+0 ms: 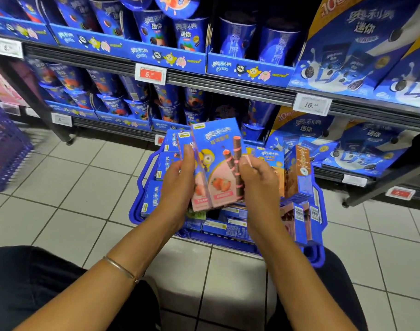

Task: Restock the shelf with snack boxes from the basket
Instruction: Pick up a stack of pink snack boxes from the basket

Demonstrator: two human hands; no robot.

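Observation:
Above a blue basket (142,177) on the tiled floor I hold a small stack of blue and pink strawberry snack boxes (219,161), upright and facing me. My left hand (178,180) grips the stack's left side, fingers curled over its edge. My right hand (259,177) grips the right side, thumb on the front box. The basket holds several more blue snack boxes (297,173), some standing, some lying flat. The shelf (228,86) rises right behind the basket, stocked with blue cups and bags.
A purple crate (6,149) stands on the floor at the far left. Price tags (150,74) hang along the shelf rails. Large blue multipacks (362,44) fill the right side of the shelves. My knees frame the bottom of the view.

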